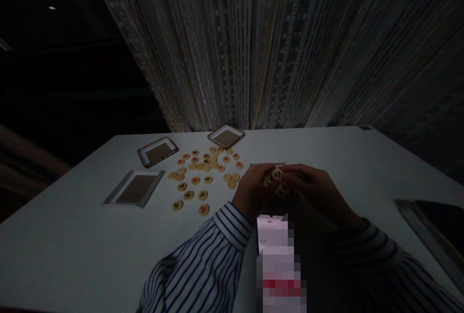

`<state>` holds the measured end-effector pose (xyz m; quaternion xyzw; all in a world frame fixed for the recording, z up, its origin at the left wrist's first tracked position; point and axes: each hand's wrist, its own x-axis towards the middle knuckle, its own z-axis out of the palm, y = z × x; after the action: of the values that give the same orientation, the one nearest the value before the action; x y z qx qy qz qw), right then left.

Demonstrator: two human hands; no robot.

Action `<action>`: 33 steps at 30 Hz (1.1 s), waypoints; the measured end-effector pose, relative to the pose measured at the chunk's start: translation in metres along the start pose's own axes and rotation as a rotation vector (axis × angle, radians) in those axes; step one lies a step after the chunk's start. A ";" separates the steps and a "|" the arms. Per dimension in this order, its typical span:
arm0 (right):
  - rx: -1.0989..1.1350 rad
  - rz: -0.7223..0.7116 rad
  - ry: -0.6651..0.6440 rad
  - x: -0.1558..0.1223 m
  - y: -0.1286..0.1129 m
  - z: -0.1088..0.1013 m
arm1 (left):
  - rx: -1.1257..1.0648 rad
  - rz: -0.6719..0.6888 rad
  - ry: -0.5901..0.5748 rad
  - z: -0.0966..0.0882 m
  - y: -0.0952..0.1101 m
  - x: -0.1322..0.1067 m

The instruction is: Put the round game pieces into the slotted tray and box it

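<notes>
Left hand (253, 191) and right hand (314, 190), fingers closed around xiangqi discs (277, 174). Judged light, stiff, slippery; best pinched by the rims.

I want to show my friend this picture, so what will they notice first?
The round wooden game pieces with red and black marks stand out most, spread across the middle of the white table. Just in front of them, the left hand and right hand, in striped sleeves, hold more pieces together. Three flat trays lie on the table's far side.
</notes>
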<state>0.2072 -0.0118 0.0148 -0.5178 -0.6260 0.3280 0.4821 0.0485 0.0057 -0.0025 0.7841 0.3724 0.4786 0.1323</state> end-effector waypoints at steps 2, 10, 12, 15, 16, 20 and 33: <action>0.004 -0.013 0.000 0.000 -0.001 0.000 | -0.081 -0.014 0.003 0.000 -0.002 -0.002; -0.066 -0.107 -0.011 -0.001 0.002 -0.002 | -0.545 -0.363 0.029 0.004 0.000 -0.003; -0.090 -0.144 -0.019 -0.002 0.003 -0.002 | -0.690 -0.513 0.027 0.003 0.004 -0.002; -0.135 -0.194 -0.035 -0.003 0.004 -0.002 | -0.894 -0.685 0.034 0.001 0.008 0.000; -0.159 -0.214 -0.042 -0.004 0.005 -0.003 | -0.938 -0.724 0.039 0.001 0.009 0.001; -0.293 -0.327 -0.078 -0.005 0.009 -0.004 | -0.997 -0.791 0.057 0.000 0.009 0.002; -0.528 -0.600 -0.101 -0.003 0.008 -0.007 | -0.987 -0.845 0.050 0.000 0.010 0.001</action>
<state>0.2164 -0.0132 0.0088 -0.4016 -0.8349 0.0256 0.3756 0.0535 -0.0005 0.0043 0.4057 0.3882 0.5182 0.6451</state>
